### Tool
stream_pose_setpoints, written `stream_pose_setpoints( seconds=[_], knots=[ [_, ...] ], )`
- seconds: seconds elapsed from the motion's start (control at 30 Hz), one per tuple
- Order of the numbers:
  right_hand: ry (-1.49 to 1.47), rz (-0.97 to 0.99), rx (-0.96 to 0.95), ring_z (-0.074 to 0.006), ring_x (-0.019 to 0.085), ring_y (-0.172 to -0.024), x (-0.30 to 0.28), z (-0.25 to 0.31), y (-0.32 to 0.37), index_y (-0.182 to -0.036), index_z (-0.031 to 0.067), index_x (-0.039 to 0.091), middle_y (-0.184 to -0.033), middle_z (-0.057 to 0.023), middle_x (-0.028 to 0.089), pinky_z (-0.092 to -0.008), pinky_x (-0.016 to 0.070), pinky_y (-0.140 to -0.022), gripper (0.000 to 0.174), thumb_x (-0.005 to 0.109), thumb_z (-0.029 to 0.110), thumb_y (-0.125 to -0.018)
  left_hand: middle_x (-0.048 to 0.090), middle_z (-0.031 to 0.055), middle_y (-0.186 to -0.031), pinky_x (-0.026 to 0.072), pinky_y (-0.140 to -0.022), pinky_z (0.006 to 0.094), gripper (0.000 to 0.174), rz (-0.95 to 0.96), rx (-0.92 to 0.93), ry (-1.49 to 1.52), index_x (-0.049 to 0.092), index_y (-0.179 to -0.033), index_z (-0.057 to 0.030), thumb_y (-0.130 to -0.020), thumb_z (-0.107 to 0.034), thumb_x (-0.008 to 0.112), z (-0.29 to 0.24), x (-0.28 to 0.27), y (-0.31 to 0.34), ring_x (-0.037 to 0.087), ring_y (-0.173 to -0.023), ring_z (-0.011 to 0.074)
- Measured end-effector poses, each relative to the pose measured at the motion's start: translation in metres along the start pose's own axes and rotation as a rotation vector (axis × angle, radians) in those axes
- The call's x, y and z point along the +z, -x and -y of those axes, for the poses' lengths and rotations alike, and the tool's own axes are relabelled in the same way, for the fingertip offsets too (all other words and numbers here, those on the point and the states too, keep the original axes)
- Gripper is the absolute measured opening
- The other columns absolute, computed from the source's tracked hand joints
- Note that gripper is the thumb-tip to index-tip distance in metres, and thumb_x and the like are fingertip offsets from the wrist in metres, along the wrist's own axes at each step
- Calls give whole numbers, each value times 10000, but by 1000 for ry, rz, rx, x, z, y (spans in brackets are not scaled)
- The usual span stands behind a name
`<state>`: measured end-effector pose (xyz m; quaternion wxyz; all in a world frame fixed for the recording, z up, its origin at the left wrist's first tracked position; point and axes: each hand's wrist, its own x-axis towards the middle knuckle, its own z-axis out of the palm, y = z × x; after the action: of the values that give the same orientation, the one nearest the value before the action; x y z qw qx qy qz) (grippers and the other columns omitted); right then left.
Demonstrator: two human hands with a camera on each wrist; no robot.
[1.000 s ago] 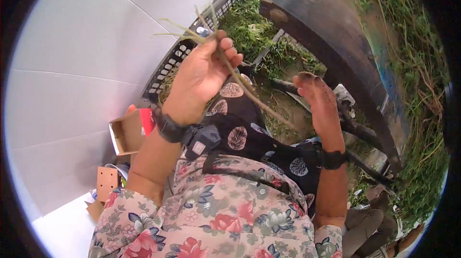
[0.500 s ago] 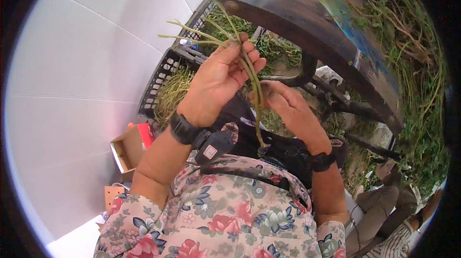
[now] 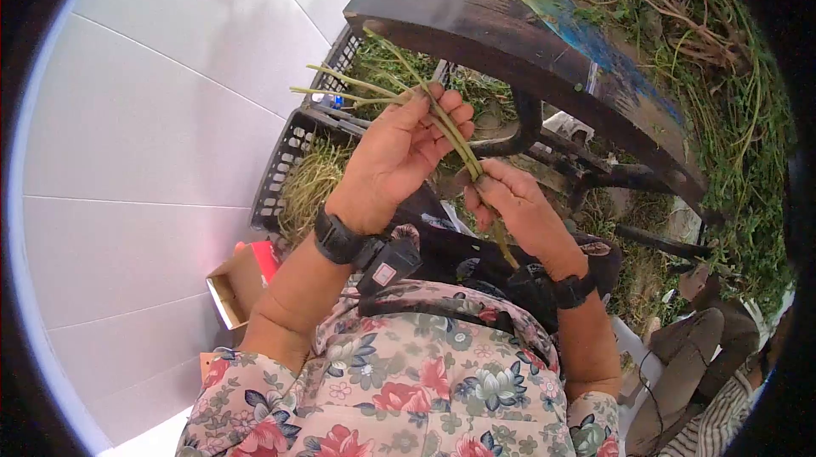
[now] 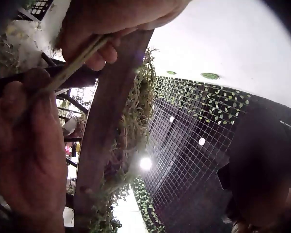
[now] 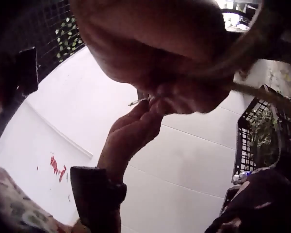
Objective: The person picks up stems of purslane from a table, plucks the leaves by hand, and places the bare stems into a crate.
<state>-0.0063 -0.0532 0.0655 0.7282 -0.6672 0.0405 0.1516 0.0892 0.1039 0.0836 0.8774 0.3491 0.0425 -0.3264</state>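
Note:
In the head view, the left hand pinches a small bundle of green stems between thumb and fingers, and the stem ends fan out to its upper left. Lower down the same bundle, the right hand grips the stems with thumb and curled fingers. A thin brownish end hangs below it. The left wrist view has the stem stretched between both hands. From the right wrist, the right hand looms large and dark, with the left hand beyond it.
A dark wooden table with heaped leafy stems stands at upper right. Black crates of greenery lie beside the white wall. An open cardboard box is at left. Another person's legs show at lower right.
The right hand has come up to the stems and now grips them below the left hand. The left hand keeps its pinch. The view has shifted, with the table edge further left.

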Motion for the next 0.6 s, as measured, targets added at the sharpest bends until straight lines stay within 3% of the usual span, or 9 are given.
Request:
stream_pose_setpoints(
  seconds=[0.03, 0.1, 0.13, 0.23, 0.3, 0.33, 0.37, 0.47, 0.6],
  knots=[
    [31, -22, 22, -68, 467, -578, 1, 0, 0, -934, 12, 548, -715, -7, 538, -228, 385, -528, 182, 437, 142, -873, 574, 73, -986, 437, -913, 381, 192, 25, 45, -54, 527, -998, -44, -931, -205, 446, 0, 4, 3, 556, -979, 234],
    [328, -178, -145, -121, 487, -562, 2, -10, -7, -938, 10, 550, -718, -32, 548, -271, 397, -529, 180, 442, 125, -851, 563, 97, -1006, 419, -918, 358, 181, 82, 133, -161, 522, -989, -36, -928, -188, 445, 3, 14, 16, 547, -994, 248],
    [475, -262, -224, -148, 497, -554, 2, -18, -9, -939, 9, 551, -720, -44, 553, -292, 404, -529, 181, 444, 117, -841, 569, 95, -974, 428, -879, 333, 175, 123, 305, -507, 516, -993, -29, -926, -166, 429, 11, 17, 21, 559, -956, 242],
    [380, -293, -386, -266, 540, -613, -2, -37, -14, -941, 3, 550, -751, -104, 578, -372, 420, -575, 195, 436, 114, -829, 580, 79, -871, 445, -764, 279, 163, 233, 839, -1338, 503, -996, -11, -919, -114, 403, 50, 32, 32, 576, -836, 212],
    [514, -405, -310, -301, 558, -656, -15, -58, -25, -942, 1, 550, -778, -121, 590, -399, 428, -615, 203, 430, 123, -833, 571, 115, -880, 445, -687, 312, 176, 475, 420, -1252, 517, -943, 5, -899, -130, 413, 53, 46, 50, 569, -757, 225],
    [620, -472, -230, -309, 566, -679, -26, -71, -33, -943, 0, 550, -792, -124, 595, -408, 431, -637, 207, 427, 129, -838, 579, 102, -868, 449, -675, 306, 180, 383, 307, -1122, 518, -953, 2, -905, -136, 413, 45, 43, 46, 568, -740, 206],
    [973, -389, -639, -205, 591, -760, -43, -88, -32, -947, 8, 553, -860, -78, 612, -356, 447, -696, 229, 406, 174, -887, 587, 89, -856, 453, -664, 300, 184, 282, 186, -989, 519, -964, -1, -911, -141, 413, 37, 40, 39, 567, -724, 187],
    [-262, -344, -39, -154, 589, -827, -36, -43, -7, -956, 15, 553, -934, -64, 615, -311, 450, -771, 258, 381, 205, -929, 613, 57, -923, 462, -699, 257, 228, 162, -5, -729, 531, -1036, -12, -926, -178, 420, 33, 3, 13, 577, -791, 129],
    [-565, -317, -140, -139, 585, -863, -23, -16, -6, -1002, 27, 544, -972, -66, 621, -269, 451, -795, 256, 387, 219, -942, 614, 66, -1022, 462, -798, 258, 257, 155, -149, -725, 511, -1112, -15, -912, -163, 445, 43, -5, 8, 595, -898, 139]
  ],
)
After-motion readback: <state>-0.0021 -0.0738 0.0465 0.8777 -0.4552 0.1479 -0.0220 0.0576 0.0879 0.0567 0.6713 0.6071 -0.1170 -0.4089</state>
